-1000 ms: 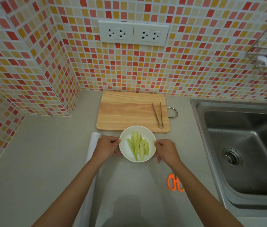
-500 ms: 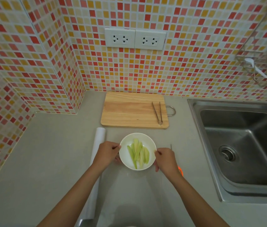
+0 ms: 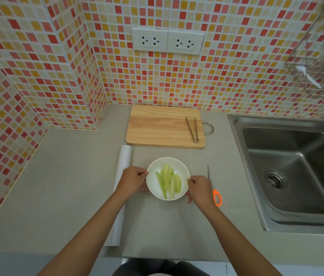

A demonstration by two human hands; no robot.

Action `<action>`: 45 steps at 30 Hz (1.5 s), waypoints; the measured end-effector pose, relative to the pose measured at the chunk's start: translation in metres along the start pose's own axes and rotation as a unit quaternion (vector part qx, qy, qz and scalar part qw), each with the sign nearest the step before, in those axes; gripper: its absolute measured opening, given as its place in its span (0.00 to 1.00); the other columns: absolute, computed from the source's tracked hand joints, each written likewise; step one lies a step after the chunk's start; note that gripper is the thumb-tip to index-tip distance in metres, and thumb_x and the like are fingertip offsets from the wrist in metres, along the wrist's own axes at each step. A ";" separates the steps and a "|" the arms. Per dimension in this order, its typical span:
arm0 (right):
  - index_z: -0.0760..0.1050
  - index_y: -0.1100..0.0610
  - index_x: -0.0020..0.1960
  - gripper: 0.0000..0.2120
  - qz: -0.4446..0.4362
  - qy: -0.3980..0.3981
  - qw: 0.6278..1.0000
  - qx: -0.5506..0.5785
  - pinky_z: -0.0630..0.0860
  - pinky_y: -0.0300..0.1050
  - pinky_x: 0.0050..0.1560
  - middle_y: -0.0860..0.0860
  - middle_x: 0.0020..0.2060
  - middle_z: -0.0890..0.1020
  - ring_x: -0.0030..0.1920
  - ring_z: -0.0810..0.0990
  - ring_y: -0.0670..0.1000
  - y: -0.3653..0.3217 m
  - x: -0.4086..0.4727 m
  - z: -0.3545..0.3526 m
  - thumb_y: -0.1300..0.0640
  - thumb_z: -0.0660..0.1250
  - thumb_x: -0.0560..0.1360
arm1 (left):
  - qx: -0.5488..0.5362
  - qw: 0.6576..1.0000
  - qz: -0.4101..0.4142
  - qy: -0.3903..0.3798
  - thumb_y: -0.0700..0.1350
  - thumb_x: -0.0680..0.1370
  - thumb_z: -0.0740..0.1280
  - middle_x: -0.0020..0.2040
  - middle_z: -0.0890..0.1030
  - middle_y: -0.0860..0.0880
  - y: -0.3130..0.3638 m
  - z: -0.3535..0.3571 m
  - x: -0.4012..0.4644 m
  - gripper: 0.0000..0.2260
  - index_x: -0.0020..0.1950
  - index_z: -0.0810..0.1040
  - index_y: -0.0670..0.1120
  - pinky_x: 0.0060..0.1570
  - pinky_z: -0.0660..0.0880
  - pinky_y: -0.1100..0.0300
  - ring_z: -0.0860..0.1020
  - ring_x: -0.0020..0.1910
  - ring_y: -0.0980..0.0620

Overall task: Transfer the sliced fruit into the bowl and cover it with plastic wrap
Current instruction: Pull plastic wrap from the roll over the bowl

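Note:
A white bowl [image 3: 179,164] stands on the grey counter in front of me, with pale green fruit slices [image 3: 168,181] lying in it. My left hand [image 3: 132,179] grips the bowl's left rim with its fingers closed. On the right rim, my right hand [image 3: 199,189] does the same. A roll of plastic wrap [image 3: 124,162] lies lengthwise to the left of the bowl, partly under my left forearm. I cannot tell whether a sheet of wrap lies over or under the bowl.
A wooden cutting board [image 3: 161,126] with metal tongs [image 3: 193,129] on its right end lies behind the bowl. Orange-handled scissors [image 3: 216,197] rest just right of my right hand. The steel sink [image 3: 296,166] fills the right side. Tiled walls close the back and left.
The bowl, held by both hands, has slid toward me, from the board's front edge to a spot well clear of it. The scissors show more beside my right hand.

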State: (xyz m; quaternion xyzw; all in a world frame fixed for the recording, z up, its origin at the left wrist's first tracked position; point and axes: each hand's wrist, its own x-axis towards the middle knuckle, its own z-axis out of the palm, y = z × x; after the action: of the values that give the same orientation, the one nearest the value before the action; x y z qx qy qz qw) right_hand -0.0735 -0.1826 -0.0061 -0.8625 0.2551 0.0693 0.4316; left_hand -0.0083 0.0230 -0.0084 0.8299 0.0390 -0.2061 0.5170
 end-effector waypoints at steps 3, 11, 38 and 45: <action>0.77 0.64 0.38 0.14 0.002 0.006 1.000 0.012 0.71 0.41 0.26 0.58 0.26 0.77 0.20 0.76 0.57 0.002 0.001 0.000 0.63 0.57 0.77 | 0.012 1.000 0.003 0.021 0.41 0.79 0.65 0.40 0.85 0.42 -0.004 -0.003 -0.003 0.08 0.46 0.84 0.42 0.45 0.82 0.47 0.84 0.38 0.41; 0.76 0.60 0.63 0.19 0.013 0.096 0.995 0.035 0.80 0.61 0.47 0.64 0.45 0.83 0.45 0.83 0.62 0.004 0.003 -0.010 0.51 0.63 0.77 | 0.291 0.934 -0.046 0.200 0.54 0.78 0.66 0.59 0.75 0.41 -0.039 -0.034 -0.017 0.21 0.66 0.73 0.42 0.49 0.74 0.50 0.75 0.59 0.42; 0.65 0.55 0.42 0.14 -0.144 0.015 0.988 0.061 0.65 0.47 0.35 0.47 0.34 0.74 0.37 0.73 0.52 -0.101 -0.006 0.026 0.47 0.51 0.81 | -0.165 0.981 0.070 0.070 0.52 0.80 0.63 0.48 0.82 0.48 0.038 0.006 -0.052 0.08 0.54 0.78 0.51 0.44 0.76 0.62 0.81 0.46 0.51; 0.58 0.51 0.34 0.17 -0.163 0.040 0.984 0.067 0.60 0.44 0.29 0.48 0.29 0.68 0.29 0.65 0.47 -0.092 0.000 0.031 0.59 0.51 0.82 | -0.183 0.976 0.076 0.094 0.50 0.81 0.62 0.43 0.82 0.53 0.031 0.019 -0.058 0.08 0.52 0.78 0.49 0.35 0.71 0.74 0.79 0.38 0.62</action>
State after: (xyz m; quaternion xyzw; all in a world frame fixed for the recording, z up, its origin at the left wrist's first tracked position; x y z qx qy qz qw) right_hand -0.0245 -0.1129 0.0398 -0.8636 0.1322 -0.0533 0.4836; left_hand -0.0584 0.0007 0.0323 0.7372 0.0616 -0.0769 0.6685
